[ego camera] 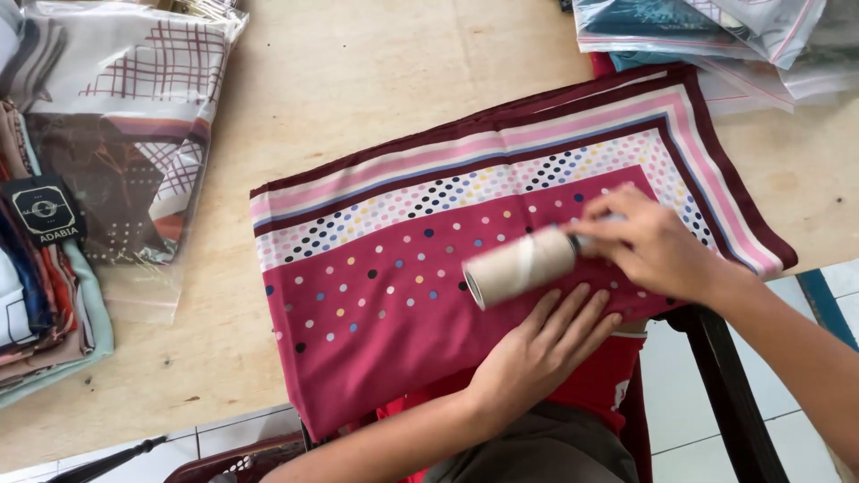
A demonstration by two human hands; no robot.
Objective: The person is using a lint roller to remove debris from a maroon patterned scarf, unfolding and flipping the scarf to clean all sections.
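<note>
A folded red scarf (pixel 385 304) with coloured dots and pink, white and maroon striped borders lies across the wooden table (pixel 358 80). My left hand (pixel 541 344) rests flat on its near edge, fingers spread, pressing the cloth down. My right hand (pixel 658 241) grips the handle end of a lint roller (pixel 521 266), whose pale cylinder lies on the scarf just above my left hand's fingers.
Scarves in clear plastic bags (pixel 134 116) are stacked at the left, beside a pile of folded cloths (pixel 40 304) with a black tag. More bagged scarves (pixel 716 36) lie at the top right. A dark stool leg (pixel 725 394) and tiled floor show below the table edge.
</note>
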